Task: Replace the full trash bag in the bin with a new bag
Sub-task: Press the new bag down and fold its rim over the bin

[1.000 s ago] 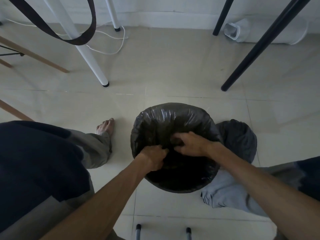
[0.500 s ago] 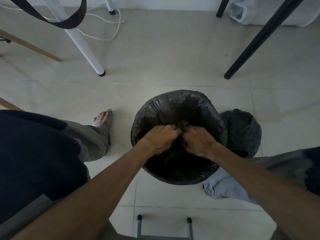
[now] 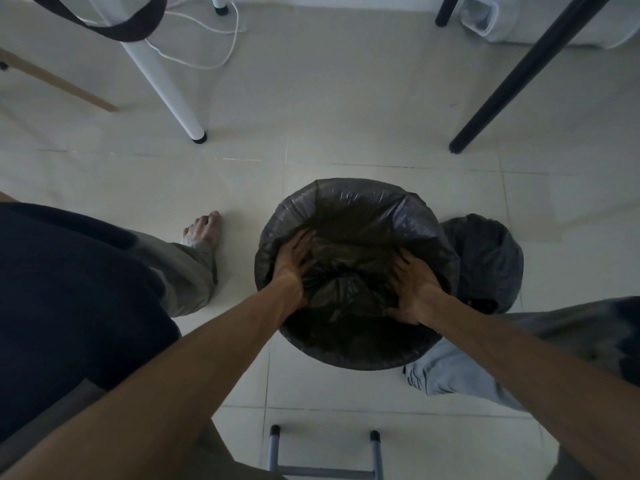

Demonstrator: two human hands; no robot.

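A round bin (image 3: 349,360) stands on the tiled floor, lined with a black trash bag (image 3: 360,216) whose edge folds over the rim. Both my hands are inside the bin. My left hand (image 3: 294,258) presses with spread fingers against the bag on the left inner wall. My right hand (image 3: 410,289) presses flat with spread fingers against the bag on the right inner wall. A tied, filled dark trash bag (image 3: 485,261) sits on the floor just right of the bin.
A white table leg (image 3: 166,84) and white cable (image 3: 221,60) are at the back left, a black leg (image 3: 512,81) at the back right. My bare foot (image 3: 204,228) is left of the bin. Grey metal legs (image 3: 325,455) stand at the near edge.
My hands were together at the bag's middle, gripping the plastic. They have moved apart and opened, now pressing the bag outward against the bin's sides.
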